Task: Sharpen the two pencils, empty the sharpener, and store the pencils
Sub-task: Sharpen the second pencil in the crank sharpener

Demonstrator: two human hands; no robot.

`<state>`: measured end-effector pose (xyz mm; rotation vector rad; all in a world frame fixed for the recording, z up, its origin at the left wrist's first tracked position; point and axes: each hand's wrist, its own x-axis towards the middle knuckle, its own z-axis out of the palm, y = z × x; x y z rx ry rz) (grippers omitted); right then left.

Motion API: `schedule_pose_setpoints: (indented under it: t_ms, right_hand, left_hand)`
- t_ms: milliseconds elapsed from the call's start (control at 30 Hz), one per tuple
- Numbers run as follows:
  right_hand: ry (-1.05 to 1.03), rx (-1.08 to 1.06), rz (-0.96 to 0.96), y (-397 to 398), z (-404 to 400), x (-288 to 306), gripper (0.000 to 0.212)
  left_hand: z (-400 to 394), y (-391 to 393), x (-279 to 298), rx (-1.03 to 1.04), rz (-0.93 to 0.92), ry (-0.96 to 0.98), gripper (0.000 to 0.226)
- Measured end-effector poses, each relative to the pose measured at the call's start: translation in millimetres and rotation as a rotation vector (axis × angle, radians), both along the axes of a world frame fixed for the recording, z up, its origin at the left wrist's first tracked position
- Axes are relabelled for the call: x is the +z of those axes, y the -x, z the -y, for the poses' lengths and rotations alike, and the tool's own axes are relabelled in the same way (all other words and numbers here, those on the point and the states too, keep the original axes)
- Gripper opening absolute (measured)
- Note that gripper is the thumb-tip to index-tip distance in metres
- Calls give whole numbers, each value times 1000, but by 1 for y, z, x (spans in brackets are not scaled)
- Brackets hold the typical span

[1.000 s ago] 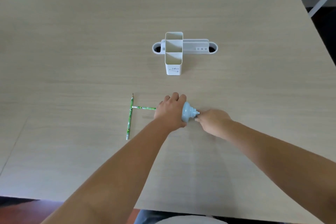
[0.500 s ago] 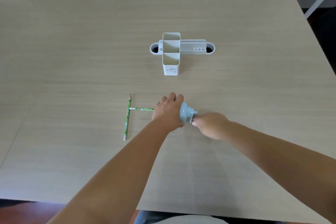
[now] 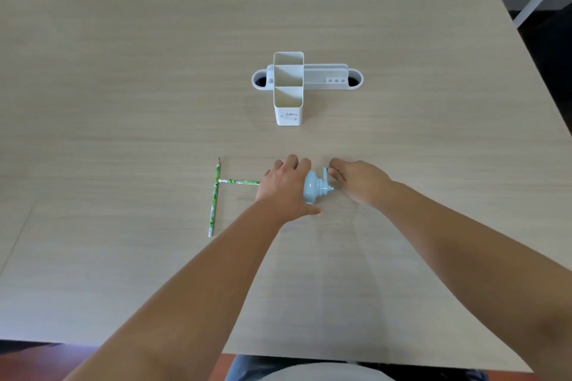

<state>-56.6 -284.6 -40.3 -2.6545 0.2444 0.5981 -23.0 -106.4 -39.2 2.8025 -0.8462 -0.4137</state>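
A pale blue crank sharpener (image 3: pixel 313 188) stands on the table, mostly covered by my left hand (image 3: pixel 286 187), which grips its body. One green pencil (image 3: pixel 239 181) lies level, its right end running under that hand toward the sharpener. My right hand (image 3: pixel 356 180) pinches the sharpener's crank handle (image 3: pixel 326 172), now at the upper part of its turn. The second green pencil (image 3: pixel 214 198) lies loose on the table to the left, its sharp tip pointing away from me. A white pencil holder (image 3: pixel 288 88) with three compartments stands farther back.
Behind the holder lies a long white oval tray (image 3: pixel 328 79) with round holes at both ends. The light wooden table (image 3: pixel 123 71) stretches wide on all sides; its near edge is close to my body. Dark chair legs show past the far edge.
My right hand has swung the crank from low beside the sharpener up to its top. My left hand and the inserted pencil stayed put. The view shifted slightly.
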Motion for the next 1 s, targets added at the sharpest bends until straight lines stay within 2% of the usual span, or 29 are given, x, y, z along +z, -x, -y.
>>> schedule_pose_setpoints:
  t_ms: [133,267,567,700,800,867,1000]
  right_hand:
    - [13,2,52,-1,2,-3,28]
    - [-44,-66,184,3,-4,-10,20]
    - [-16,-94,125,19,-13,-20,21]
    - [75,-3,59,16,-9,-14,22]
    - [181,128,-81,21,-18,-14,21]
    - [141,192,-111,39,-25,-15,21]
    - [-30,258,-32,61,-15,16,26]
  left_hand:
    - [2,2,-1,25,21,26,68]
    - [4,4,-3,49,29,18,66]
    - [6,5,-3,66,20,-2,68]
    - [6,3,-2,62,7,0,68]
    - [5,3,-3,87,-11,24,67]
    - [5,3,-4,96,-15,30,66]
    - [5,3,-5,82,-6,26,65]
